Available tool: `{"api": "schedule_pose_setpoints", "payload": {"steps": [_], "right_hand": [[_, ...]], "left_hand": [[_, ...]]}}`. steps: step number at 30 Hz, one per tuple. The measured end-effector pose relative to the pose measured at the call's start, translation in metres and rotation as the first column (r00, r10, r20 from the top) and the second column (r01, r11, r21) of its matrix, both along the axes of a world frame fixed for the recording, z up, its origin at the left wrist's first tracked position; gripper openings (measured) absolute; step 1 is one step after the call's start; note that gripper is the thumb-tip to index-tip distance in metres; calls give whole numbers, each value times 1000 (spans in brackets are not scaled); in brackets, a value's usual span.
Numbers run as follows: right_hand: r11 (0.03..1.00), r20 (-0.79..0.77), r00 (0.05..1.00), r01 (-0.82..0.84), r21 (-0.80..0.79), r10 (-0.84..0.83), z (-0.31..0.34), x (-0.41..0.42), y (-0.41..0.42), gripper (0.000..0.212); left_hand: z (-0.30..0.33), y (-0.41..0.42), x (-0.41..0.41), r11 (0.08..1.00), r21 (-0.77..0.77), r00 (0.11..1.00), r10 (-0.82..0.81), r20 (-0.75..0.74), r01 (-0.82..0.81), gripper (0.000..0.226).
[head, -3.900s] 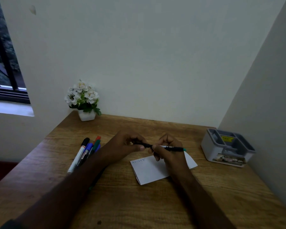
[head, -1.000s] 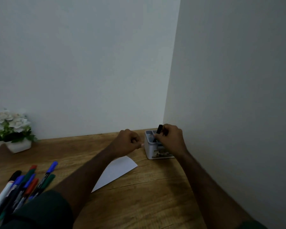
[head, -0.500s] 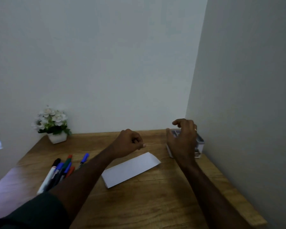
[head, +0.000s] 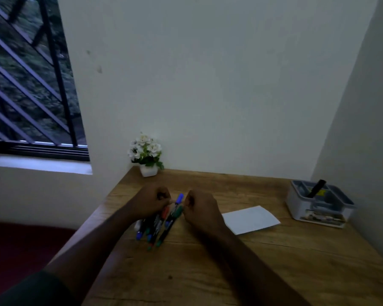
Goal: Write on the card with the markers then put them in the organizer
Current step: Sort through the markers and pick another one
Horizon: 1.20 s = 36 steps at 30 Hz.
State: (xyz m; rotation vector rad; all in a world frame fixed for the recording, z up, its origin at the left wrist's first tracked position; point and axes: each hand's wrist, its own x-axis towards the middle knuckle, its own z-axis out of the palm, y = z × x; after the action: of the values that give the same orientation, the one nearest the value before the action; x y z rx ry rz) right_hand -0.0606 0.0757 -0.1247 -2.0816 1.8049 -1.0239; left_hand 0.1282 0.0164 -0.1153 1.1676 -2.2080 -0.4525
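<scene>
Markers, slim plastic sticks with coloured caps, lie bunched on the grained wooden desk between both curled hands; whether the left hand or right hand grips one, I cannot tell. Right of the right hand lies the flat white card (rectangular), and farther right the boxy grey organizer holds one black marker.

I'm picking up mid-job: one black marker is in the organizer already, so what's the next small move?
Probably lift one marker, such as the blue-capped marker, out of the marker pile. Both the left hand and the right hand are curled at its far end; the card lies just right, the organizer beyond.
</scene>
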Motion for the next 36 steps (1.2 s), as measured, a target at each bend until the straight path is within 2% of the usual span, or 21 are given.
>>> {"api": "schedule_pose_setpoints", "payload": {"steps": [4,7,12,14,18,19,21,24,27,30,32,36], "right_hand": [[979,-130,988,102,179,-79,-1,26,-3,22],[956,-148,980,168,241,-135,-3,33,-7,34],[922,-171,976,184,340,-132,5,34,-14,27],[924,-182,976,178,339,-122,6,38,-15,27],[949,-53,986,165,270,-157,21,31,-15,27],[948,-78,985,169,268,-153,25,27,-15,25],[937,-143,982,166,306,-127,30,22,-14,24],[918,-223,973,147,369,-66,21,21,-10,35],[913,-220,974,141,384,-58,10,26,-2,30],[933,-211,975,136,333,-67,12,31,1,23],[949,-151,985,125,288,-84,20,29,1,18],[978,32,999,34,204,-42,41,6,-4,16]], "left_hand": [[-5,4,9,999,-24,1000,-22,-11,22,9],[-11,1,12,997,-21,998,-67,21,68,5],[-16,-3,7,996,-39,996,-76,44,78,5],[-16,-3,3,999,-15,999,-44,-12,43,4],[-14,-4,-6,1000,-20,980,18,-200,-22,9],[-13,-5,-8,1000,-21,977,16,-214,-21,10],[-11,-5,-13,1000,-2,983,14,-185,-15,11],[-14,-3,-21,999,31,989,36,-143,-32,14],[-19,-4,-23,999,22,995,41,-95,-39,19],[-22,-6,-22,998,16,994,68,-84,-67,14],[-20,-5,-22,997,-9,984,79,-159,-81,10],[-2,-1,-28,999,32,892,37,-450,-25,16]]}}
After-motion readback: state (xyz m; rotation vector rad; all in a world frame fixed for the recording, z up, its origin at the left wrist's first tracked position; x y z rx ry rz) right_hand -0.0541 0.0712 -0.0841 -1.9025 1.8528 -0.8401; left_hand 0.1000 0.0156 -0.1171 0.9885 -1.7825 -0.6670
